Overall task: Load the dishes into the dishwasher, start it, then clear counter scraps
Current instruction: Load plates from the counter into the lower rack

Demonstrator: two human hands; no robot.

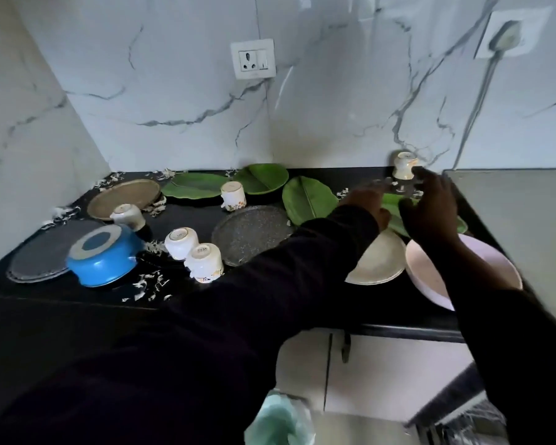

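A black counter [77, 303] holds upside-down dishes. My left hand [368, 200] reaches far right over a green leaf-shaped plate [390, 203], fingers stretched out flat. My right hand [430, 207] hovers beside it with spread fingers, fingertips close to an upturned white cup [404, 165] by the back wall. Neither hand plainly grips anything. A cream plate [379, 261] and a pink bowl [430, 277] lie under my forearms. White scraps [151, 284] litter the counter.
To the left are a blue pot [103, 255], a grey plate [39, 255], a brown plate [122, 197], a speckled plate [251, 232], several white cups [204, 261] and more leaf plates [305, 200]. The dishwasher rack [463, 425] shows at bottom right.
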